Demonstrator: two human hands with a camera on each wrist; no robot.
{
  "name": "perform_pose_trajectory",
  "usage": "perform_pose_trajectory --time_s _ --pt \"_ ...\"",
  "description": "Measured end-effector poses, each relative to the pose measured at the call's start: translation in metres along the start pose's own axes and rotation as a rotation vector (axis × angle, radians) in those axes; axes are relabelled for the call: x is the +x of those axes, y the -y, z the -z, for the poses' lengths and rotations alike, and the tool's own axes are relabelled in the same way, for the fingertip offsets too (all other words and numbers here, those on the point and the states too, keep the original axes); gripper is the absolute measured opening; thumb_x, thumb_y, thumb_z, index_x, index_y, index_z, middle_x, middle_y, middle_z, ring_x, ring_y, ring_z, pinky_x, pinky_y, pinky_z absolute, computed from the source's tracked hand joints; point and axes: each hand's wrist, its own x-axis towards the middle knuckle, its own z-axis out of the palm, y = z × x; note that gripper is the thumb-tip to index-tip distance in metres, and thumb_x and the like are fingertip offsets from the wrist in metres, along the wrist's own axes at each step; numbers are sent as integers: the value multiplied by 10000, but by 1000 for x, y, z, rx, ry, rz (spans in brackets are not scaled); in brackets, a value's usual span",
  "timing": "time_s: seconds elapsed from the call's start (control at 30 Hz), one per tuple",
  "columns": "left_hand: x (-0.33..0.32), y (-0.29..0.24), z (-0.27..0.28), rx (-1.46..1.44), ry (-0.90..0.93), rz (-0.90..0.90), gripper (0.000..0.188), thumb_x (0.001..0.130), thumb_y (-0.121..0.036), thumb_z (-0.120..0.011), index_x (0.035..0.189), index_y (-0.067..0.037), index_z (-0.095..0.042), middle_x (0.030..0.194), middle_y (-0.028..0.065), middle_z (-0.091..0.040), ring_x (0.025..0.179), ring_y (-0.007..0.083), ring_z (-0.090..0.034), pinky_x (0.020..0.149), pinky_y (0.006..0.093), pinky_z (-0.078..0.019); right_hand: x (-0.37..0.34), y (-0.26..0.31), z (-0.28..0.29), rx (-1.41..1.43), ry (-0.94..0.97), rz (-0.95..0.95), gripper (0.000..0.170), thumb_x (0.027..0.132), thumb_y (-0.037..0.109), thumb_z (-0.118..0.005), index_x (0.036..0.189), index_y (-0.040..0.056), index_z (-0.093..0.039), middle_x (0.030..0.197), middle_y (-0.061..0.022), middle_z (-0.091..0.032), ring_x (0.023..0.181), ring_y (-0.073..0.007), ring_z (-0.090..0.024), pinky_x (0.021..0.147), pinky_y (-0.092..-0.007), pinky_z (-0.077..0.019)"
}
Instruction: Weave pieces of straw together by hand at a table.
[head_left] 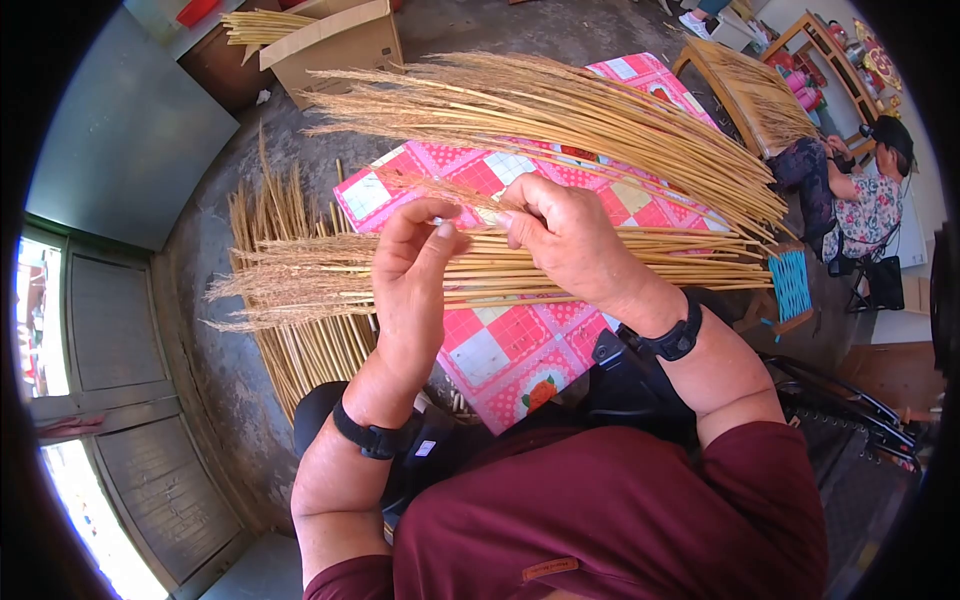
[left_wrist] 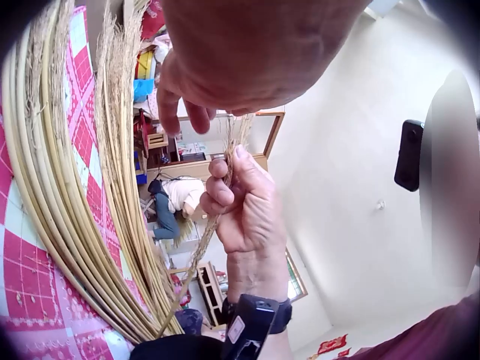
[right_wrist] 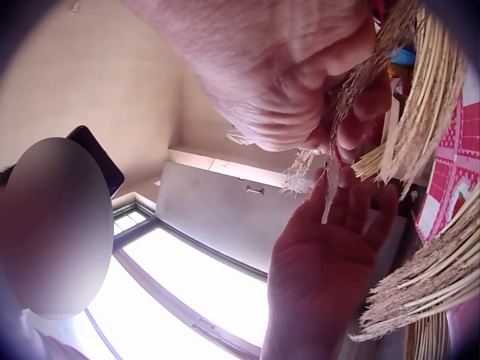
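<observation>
My right hand pinches the feathery top of a dry reed stalk between thumb and fingers, and the plume sticks out toward the left. Facing it, my left hand has thumb and forefinger close together at a narrow translucent strip, which runs down from the plume. In the right wrist view the left palm faces up, with its other fingers loosely bent. Below both hands a bundle of plumed reeds lies across the pink checked tablecloth.
A larger bundle of plumed reeds spans the far side of the table. More stalks lie to the left, lower down. Behind stands a cardboard box. At right, a stool with blue webbing is near a seated person.
</observation>
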Motion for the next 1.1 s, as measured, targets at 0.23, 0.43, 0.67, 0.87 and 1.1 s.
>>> perform_pose_trajectory --time_s 0.23,0.43,0.67,0.87,1.1 --pt "0 -17 5 907 42 -818 201 713 48 -684 867 -48 -599 762 76 -561 703 239 -569 594 326 -466 1 4 4 -32 -5 -26 116 883 97 -584 849 -10 -554 661 -70 -596 623 -119 -571 578 -277 -452" --pt "5 -15 5 1096 125 -882 155 747 26 -677 874 -44 -623 812 82 -588 702 231 -598 607 321 -485 -2 5 0 -29 -8 -21 115 874 103 -594 850 -8 -570 656 -75 -595 610 -120 -565 571 -277 -446" --pt "2 -9 5 1201 161 -848 137 760 -17 -670 875 -63 -610 794 67 -586 679 234 -596 588 326 -483 -2 4 -1 -47 -22 -14 119 870 105 -603 850 -9 -575 640 -76 -587 585 -123 -548 541 -287 -433" --pt "1 -7 3 1223 161 -807 138 759 -26 -669 868 -73 -598 778 58 -595 646 227 -603 556 327 -475 -2 3 -4 -30 -34 17 132 826 122 -621 813 15 -546 694 -185 -597 661 -371 -593 551 -430 -446" --pt "0 -3 3 1205 156 -745 148 753 -3 -652 863 -85 -594 677 78 -585 553 237 -595 479 333 -456 -3 1 -5 -39 -12 1 138 839 144 -610 815 20 -553 684 -184 -599 651 -371 -594 551 -432 -447"
